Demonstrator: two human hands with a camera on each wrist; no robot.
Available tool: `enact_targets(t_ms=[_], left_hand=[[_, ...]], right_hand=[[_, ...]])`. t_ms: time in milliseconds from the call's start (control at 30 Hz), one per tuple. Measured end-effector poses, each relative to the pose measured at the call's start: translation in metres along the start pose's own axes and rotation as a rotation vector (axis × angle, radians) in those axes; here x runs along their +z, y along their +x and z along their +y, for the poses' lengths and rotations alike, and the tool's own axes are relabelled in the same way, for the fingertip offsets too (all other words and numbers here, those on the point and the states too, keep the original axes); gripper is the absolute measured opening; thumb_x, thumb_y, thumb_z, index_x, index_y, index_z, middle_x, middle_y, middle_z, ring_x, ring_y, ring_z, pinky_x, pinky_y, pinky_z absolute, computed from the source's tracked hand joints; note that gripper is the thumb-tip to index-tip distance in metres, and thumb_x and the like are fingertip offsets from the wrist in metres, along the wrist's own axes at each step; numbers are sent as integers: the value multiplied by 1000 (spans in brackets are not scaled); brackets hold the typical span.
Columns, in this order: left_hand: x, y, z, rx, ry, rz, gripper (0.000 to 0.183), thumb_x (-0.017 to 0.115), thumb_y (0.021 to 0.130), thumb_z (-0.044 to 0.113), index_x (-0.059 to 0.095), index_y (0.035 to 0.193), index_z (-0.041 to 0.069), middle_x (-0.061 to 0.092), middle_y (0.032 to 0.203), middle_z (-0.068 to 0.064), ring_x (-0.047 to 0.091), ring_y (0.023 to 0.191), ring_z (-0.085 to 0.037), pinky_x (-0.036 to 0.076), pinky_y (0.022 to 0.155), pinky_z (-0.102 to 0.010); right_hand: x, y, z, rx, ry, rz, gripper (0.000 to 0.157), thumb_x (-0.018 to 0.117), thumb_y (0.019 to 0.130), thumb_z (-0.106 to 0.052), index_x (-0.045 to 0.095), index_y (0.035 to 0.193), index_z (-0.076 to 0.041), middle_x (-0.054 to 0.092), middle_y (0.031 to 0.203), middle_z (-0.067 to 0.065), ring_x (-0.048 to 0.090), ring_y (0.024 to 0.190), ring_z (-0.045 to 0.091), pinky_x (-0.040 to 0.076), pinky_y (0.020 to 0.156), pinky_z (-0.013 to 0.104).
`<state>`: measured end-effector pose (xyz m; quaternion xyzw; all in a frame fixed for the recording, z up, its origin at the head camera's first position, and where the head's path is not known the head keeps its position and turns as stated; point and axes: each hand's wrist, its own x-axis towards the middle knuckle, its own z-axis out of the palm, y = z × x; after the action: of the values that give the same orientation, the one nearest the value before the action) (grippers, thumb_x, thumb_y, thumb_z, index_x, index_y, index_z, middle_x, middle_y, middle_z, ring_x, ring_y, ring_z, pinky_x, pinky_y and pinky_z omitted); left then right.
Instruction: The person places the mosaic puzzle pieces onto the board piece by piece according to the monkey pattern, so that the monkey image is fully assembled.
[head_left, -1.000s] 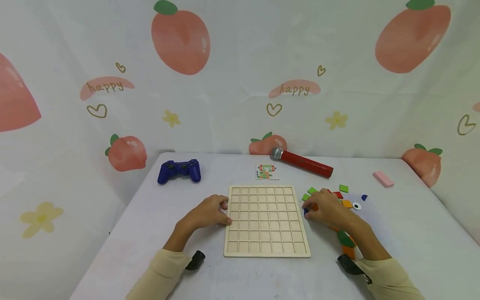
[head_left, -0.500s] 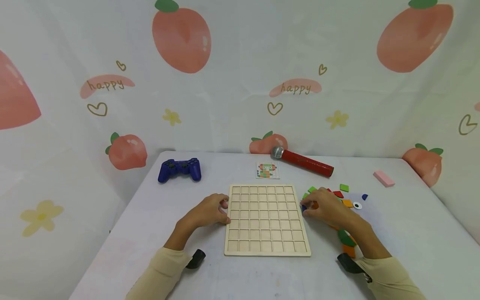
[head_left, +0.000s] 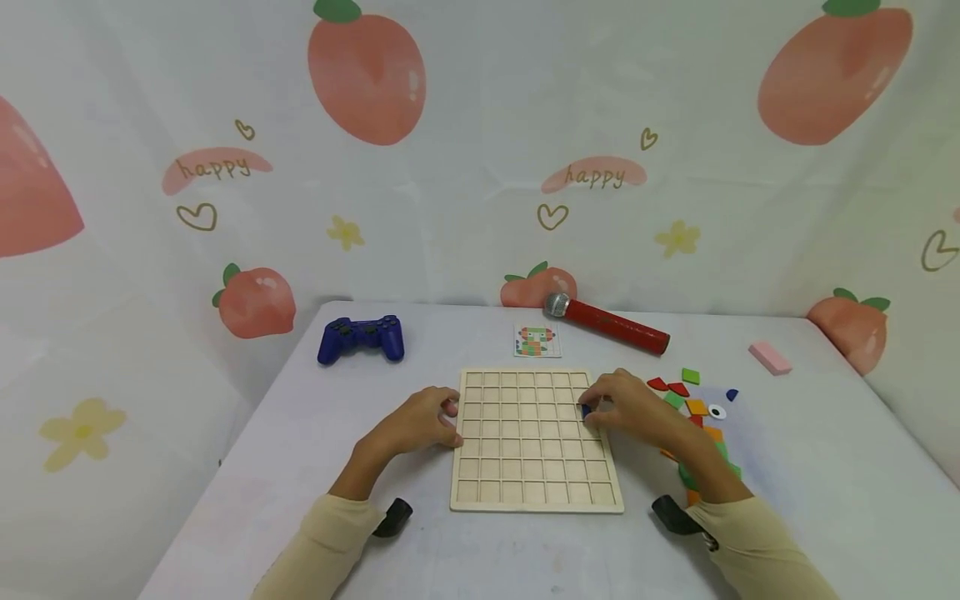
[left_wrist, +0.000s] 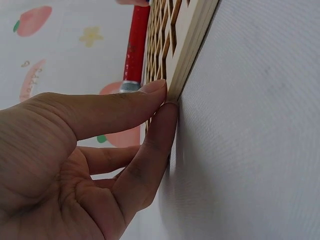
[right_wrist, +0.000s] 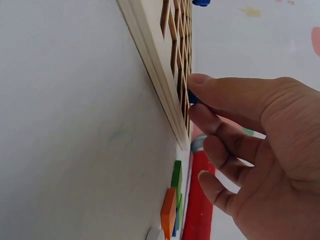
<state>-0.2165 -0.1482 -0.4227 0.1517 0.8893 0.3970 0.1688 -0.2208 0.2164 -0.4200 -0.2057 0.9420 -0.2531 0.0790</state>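
A square wooden grid board (head_left: 528, 471) lies in the middle of the table. At its left edge my left hand (head_left: 416, 421) holds it between thumb and index finger, as the left wrist view shows with the hand (left_wrist: 100, 145) up close. My right hand (head_left: 630, 408) is over the board's right side, pinching a small dark blue piece (head_left: 587, 412) between thumb and index finger. The right wrist view shows only a bit of that blue piece (right_wrist: 192, 97) between the fingertips; its full shape is hidden.
Loose coloured pieces (head_left: 696, 407) lie right of the board, partly behind my right forearm. A printed pattern card (head_left: 537, 341) and a red microphone (head_left: 618, 327) sit beyond the board. A blue game controller (head_left: 362, 337) is at the back left, a pink block (head_left: 770, 357) at the back right.
My right hand has moved left with the blue piece, from beside the board to over its right columns. The left hand has stayed at the board's left edge.
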Motion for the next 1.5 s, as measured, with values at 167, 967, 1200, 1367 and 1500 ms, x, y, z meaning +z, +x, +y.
enact_targets(t_ms=[167, 967, 1200, 1367, 1500], left_hand=[[0, 0, 1, -2, -6, -3, 73, 89, 80, 2, 54, 142, -13, 64, 112, -9, 67, 92, -16, 56, 80, -32], [0, 1, -1, -18, -20, 3, 72, 88, 81, 1, 54, 143, -12, 63, 111, -7, 67, 91, -14, 55, 80, -31], [0, 0, 0, -13, -21, 3, 72, 88, 81, 1, 54, 143, -12, 62, 111, -8, 66, 92, -14, 55, 81, -31], [0, 0, -1, -10, -18, 3, 73, 89, 82, 1, 53, 144, -13, 63, 112, -8, 67, 93, -14, 56, 81, -32], [0, 0, -1, -9, -16, 3, 74, 89, 82, 2, 53, 144, -12, 63, 112, -8, 67, 94, -14, 56, 82, -32]], right_hand=[[3, 4, -2, 20, 16, -13, 26, 83, 93, -19, 81, 118, -10, 73, 113, 3, 54, 105, 23, 49, 85, 35], [5, 6, -5, 73, 90, -10, 27, 81, 94, -14, 79, 119, -6, 71, 99, 0, 56, 100, 22, 52, 83, 34], [2, 3, -3, 79, 111, -7, 28, 80, 94, -13, 78, 121, -5, 74, 106, 1, 59, 102, 22, 53, 85, 35], [1, 3, -1, 85, 144, -5, 33, 80, 95, -16, 76, 125, -6, 73, 107, 0, 61, 101, 20, 54, 84, 33], [-3, 0, 4, 70, 135, 28, 34, 81, 94, -18, 76, 125, -6, 73, 102, -1, 62, 97, 19, 54, 81, 33]])
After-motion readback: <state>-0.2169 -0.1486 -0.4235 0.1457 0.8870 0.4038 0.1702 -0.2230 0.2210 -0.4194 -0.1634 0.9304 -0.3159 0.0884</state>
